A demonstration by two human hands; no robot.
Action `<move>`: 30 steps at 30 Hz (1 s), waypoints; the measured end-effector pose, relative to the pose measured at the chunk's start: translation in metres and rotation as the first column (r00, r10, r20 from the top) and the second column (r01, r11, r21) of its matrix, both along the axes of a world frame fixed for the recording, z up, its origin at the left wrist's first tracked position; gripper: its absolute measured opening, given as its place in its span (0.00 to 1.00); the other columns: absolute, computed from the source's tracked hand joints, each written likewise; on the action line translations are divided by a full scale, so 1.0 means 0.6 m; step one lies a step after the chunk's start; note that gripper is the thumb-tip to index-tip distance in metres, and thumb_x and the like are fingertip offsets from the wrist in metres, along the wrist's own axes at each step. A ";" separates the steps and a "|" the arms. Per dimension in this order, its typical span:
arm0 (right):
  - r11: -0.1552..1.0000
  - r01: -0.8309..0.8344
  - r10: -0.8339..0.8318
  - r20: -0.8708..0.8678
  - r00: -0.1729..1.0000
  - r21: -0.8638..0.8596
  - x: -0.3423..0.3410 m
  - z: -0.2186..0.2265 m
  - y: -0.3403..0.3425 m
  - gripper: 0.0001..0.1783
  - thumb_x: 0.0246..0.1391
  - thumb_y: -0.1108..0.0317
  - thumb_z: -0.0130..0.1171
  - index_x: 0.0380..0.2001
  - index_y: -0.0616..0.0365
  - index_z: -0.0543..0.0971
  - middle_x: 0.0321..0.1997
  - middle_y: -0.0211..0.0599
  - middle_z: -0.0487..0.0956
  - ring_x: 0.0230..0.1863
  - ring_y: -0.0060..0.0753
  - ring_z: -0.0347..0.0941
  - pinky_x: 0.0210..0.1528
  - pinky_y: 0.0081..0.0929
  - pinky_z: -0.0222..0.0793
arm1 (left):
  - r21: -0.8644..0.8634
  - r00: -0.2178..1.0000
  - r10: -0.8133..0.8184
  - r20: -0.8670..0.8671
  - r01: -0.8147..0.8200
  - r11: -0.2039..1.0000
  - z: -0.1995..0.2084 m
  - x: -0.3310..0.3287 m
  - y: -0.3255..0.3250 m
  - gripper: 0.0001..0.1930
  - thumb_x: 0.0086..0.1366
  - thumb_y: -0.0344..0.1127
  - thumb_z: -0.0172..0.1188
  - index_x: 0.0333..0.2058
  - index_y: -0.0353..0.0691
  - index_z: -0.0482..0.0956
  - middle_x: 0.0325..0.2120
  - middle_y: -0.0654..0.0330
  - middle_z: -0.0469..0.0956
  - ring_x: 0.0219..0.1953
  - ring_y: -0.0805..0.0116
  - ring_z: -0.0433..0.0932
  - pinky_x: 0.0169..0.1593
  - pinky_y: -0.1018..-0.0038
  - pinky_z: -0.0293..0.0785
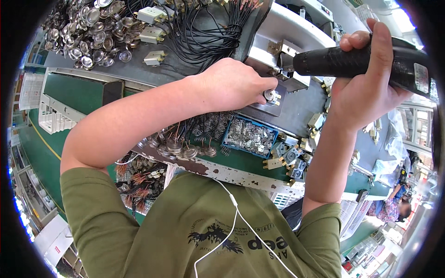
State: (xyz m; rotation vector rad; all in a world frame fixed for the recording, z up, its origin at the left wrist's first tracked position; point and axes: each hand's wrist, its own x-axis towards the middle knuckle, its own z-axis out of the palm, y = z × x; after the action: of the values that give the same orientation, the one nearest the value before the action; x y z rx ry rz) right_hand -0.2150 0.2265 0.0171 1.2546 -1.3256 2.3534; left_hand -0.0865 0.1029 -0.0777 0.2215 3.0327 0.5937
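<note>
My left hand (232, 85) reaches across the bench from the left, its fingers closed on a small part (271, 96) with a round silvery piece and pale tabs. It holds the part low over a dark flat plate (264, 108). My right hand (366, 88) is raised at the right, wrapped round a black powered screwdriver (340, 61). The tool lies roughly level, its narrow end pointing left at a metal bracket fixture (288, 62). Whether the tip touches the fixture I cannot tell. The fingertips of my left hand are partly hidden.
Round metal caps (92, 28) are heaped at the far left, beside a bundle of black cables (208, 39) and white plugs (153, 34). A blue tray (250, 136) of small metal pieces stands near me. More plug parts (289, 155) lie right of it. Another person (391, 208) is at the far right.
</note>
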 end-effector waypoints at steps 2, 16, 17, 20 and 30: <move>0.999 -0.031 0.031 0.004 1.000 0.016 -0.009 -0.004 0.005 0.10 0.60 0.76 0.66 0.38 0.73 0.78 0.25 0.47 0.81 0.21 0.34 0.76 0.28 0.32 0.77 | -0.010 1.000 0.008 0.029 -0.008 1.000 0.005 0.000 0.000 0.14 0.69 0.47 0.60 0.45 0.44 0.75 0.27 0.55 0.83 0.35 0.52 0.85 0.35 0.56 0.81; 0.969 0.209 -0.195 -0.108 0.975 0.133 0.047 0.011 -0.018 0.10 0.59 0.75 0.67 0.40 0.68 0.77 0.27 0.43 0.81 0.22 0.31 0.78 0.25 0.27 0.77 | -0.042 0.999 0.002 0.037 0.000 0.999 0.001 -0.002 0.002 0.15 0.68 0.47 0.61 0.49 0.48 0.76 0.27 0.56 0.82 0.35 0.54 0.85 0.34 0.58 0.79; 0.951 0.255 -0.239 -0.107 0.965 0.176 0.043 0.009 -0.020 0.11 0.60 0.73 0.67 0.41 0.68 0.77 0.29 0.42 0.81 0.22 0.29 0.78 0.25 0.25 0.76 | -0.061 0.999 0.004 0.031 -0.002 0.998 0.001 -0.002 0.003 0.17 0.67 0.47 0.62 0.51 0.51 0.77 0.27 0.58 0.82 0.34 0.55 0.84 0.34 0.59 0.78; 0.897 0.345 -0.333 -0.093 0.938 0.276 0.046 -0.001 -0.012 0.13 0.62 0.70 0.66 0.45 0.66 0.77 0.32 0.41 0.82 0.23 0.26 0.78 0.25 0.21 0.74 | -0.065 1.000 -0.007 -0.030 0.005 0.998 -0.004 0.004 -0.002 0.17 0.67 0.48 0.63 0.52 0.53 0.79 0.28 0.58 0.83 0.35 0.55 0.84 0.35 0.60 0.79; 0.985 -0.126 0.141 -0.123 0.982 0.118 0.003 -0.014 0.050 0.09 0.61 0.78 0.65 0.38 0.78 0.80 0.26 0.49 0.81 0.23 0.35 0.78 0.28 0.32 0.78 | 0.023 0.985 0.016 -0.169 -0.012 1.000 -0.020 0.006 -0.002 0.15 0.67 0.49 0.62 0.46 0.49 0.79 0.27 0.57 0.83 0.34 0.53 0.85 0.35 0.56 0.80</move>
State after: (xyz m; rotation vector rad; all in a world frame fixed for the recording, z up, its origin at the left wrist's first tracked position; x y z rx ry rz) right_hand -0.2133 0.2568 0.0085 1.5481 -1.3855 2.2642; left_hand -0.0829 0.1019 -0.0896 0.2654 3.1946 0.6411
